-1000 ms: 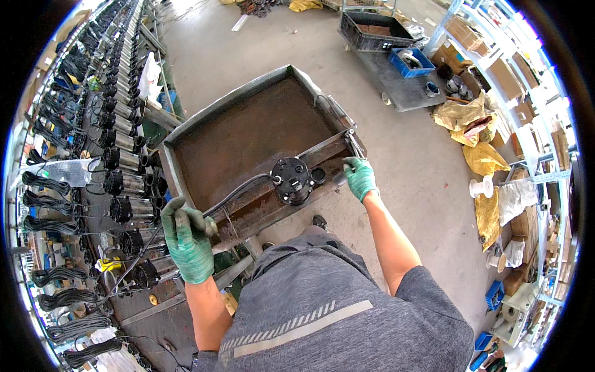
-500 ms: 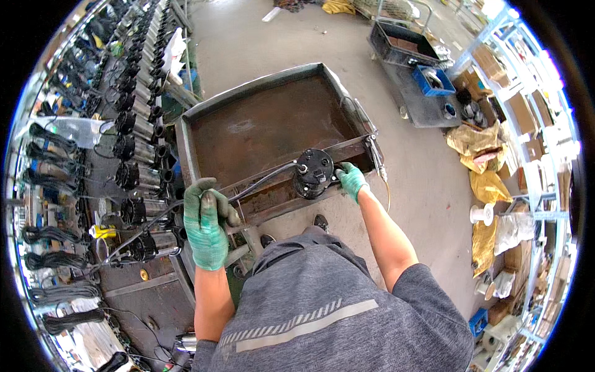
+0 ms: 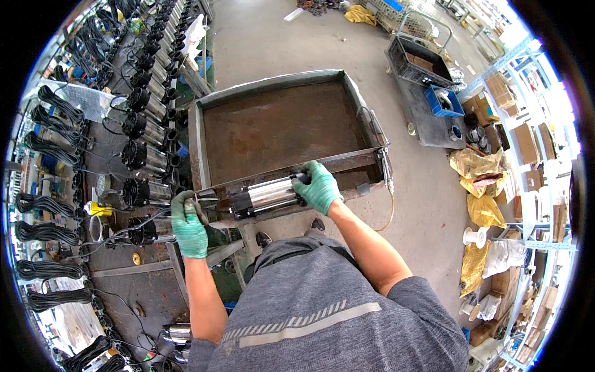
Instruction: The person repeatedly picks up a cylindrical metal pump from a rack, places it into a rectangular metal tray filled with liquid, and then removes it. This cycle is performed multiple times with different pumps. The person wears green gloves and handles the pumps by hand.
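Observation:
A submersible pump [image 3: 273, 196] with a shiny metal cylinder and black ends lies on its side in the narrow front section of a rusty metal tank [image 3: 273, 77]. Its black cable end points left. My right hand [image 3: 320, 189], in a green glove, grips the pump's right end, with the fingers over the top. My left hand [image 3: 188, 224], in a green glove stained dark at the fingers, is closed around the pump's dark cable [image 3: 152, 218], beside the tank's left front corner. The glove hides much of that grip.
Rows of similar pumps [image 3: 145, 158] and coiled black cables [image 3: 46, 201] fill the bench on the left. A thin hose [image 3: 392, 211] hangs at the tank's right front corner. Farther right stand a flat cart [image 3: 427, 127] with bins, yellow sacks [image 3: 483, 211] and blue shelving [image 3: 548, 246].
The pump has tipped from upright onto its side, its black top now toward the left. My right hand has moved left onto its other end; my left hand has closed more. The view has shifted slightly.

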Motion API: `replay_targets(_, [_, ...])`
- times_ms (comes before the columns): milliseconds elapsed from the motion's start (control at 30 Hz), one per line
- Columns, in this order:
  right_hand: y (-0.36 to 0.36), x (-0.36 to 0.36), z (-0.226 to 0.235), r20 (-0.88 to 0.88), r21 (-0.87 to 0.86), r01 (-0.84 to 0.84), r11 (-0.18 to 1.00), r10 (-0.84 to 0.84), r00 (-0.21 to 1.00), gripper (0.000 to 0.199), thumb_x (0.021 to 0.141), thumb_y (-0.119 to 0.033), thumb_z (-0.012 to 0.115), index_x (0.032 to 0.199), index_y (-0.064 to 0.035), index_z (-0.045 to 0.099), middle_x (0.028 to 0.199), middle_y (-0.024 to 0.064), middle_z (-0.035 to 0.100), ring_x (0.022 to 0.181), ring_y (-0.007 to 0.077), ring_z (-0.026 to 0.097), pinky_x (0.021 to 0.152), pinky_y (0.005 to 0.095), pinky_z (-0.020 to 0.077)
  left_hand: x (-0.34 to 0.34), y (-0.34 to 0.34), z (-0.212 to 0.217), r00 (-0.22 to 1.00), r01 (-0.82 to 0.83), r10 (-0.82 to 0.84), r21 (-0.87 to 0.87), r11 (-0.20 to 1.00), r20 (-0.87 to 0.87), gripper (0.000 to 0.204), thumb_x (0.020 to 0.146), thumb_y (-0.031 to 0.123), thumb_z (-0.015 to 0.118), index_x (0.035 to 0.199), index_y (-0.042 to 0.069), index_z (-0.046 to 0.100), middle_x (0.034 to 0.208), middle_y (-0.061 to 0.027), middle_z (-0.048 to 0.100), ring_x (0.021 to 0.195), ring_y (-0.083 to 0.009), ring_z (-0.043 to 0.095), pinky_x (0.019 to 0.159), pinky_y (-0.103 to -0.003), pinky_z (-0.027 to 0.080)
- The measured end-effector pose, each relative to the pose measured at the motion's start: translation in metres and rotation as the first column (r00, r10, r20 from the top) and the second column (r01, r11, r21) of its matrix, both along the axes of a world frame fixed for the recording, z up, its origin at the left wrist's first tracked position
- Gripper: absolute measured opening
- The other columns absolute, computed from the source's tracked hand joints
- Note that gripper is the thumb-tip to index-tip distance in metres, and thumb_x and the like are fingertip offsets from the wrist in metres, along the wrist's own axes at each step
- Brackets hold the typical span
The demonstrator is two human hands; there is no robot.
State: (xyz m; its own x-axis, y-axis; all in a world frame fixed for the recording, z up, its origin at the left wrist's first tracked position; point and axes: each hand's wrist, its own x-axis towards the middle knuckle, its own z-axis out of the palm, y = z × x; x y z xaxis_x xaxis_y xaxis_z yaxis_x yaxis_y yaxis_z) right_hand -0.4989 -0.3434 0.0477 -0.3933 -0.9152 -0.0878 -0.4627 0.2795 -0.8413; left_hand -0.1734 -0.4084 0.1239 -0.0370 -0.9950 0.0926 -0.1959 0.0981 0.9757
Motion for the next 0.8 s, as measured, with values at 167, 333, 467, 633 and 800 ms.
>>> replay_targets(167, [0.023,-0.063,-0.034,0.298,0.051,0.054,0.997,-0.067,0.952,0.03,0.094,-0.015,0.073,0.118,0.0001,0.065,0.101,0.0108,0.074,0.086,0.0173,0.064,0.082,0.0326,0.0537,0.0,0.013,0.068,0.935,-0.001,-0.024,-0.068,0.998,-0.353,0.024,0.108,0.029,0.056,0.123,0.011,0.062,0.078,0.0026,0.045,0.061,-0.0092,0.045,0.057,-0.026,0.042])
replay_targets(333, [0.037,-0.13,-0.143,0.084,0.179,0.159,0.971,-0.176,0.981,0.027,0.096,-0.012,0.067,0.121,-0.0033,0.07,0.106,0.0139,0.076,0.088,0.0201,0.068,0.085,0.0335,0.0534,-0.044,0.019,0.069,0.925,0.155,-0.146,-0.004,0.988,-0.35,0.029,0.105,0.033,0.062,0.124,0.011,0.06,0.077,0.0004,0.047,0.061,-0.0117,0.046,0.057,-0.028,0.043])
replay_targets(467, [0.038,-0.138,-0.185,0.133,0.154,0.193,0.969,-0.213,0.968,0.026,0.097,-0.008,0.062,0.122,-0.0043,0.07,0.103,0.0139,0.077,0.085,0.0197,0.068,0.079,0.0343,0.0544,-0.083,0.022,0.059,0.846,0.271,-0.232,0.012,0.963,-0.479,0.031,0.105,0.033,0.062,0.124,0.009,0.058,0.079,-0.0023,0.052,0.064,-0.0133,0.052,0.06,-0.032,0.048])
replay_targets(633, [0.037,-0.141,-0.193,0.139,0.171,0.179,0.969,-0.203,0.969,0.027,0.097,-0.008,0.061,0.122,-0.0066,0.069,0.105,0.0166,0.076,0.087,0.0231,0.07,0.08,0.0358,0.0548,-0.069,0.021,0.049,0.843,0.293,-0.25,0.016,0.956,-0.475,0.043,0.102,0.041,0.065,0.126,0.006,0.058,0.093,-0.0045,0.061,0.069,-0.0128,0.06,0.063,-0.029,0.053])
replay_targets(800, [0.035,-0.139,-0.178,0.465,0.07,0.109,0.992,-0.129,0.876,0.036,0.094,-0.005,0.06,0.129,-0.007,0.065,0.118,0.0084,0.073,0.097,0.0222,0.068,0.086,0.0419,0.0553,-0.044,0.041,0.046,0.904,0.137,-0.033,0.216,0.967,-0.427,0.029,0.103,0.024,0.065,0.123,0.003,0.066,0.114,-0.0073,0.069,0.088,-0.0133,0.065,0.077,-0.028,0.054])
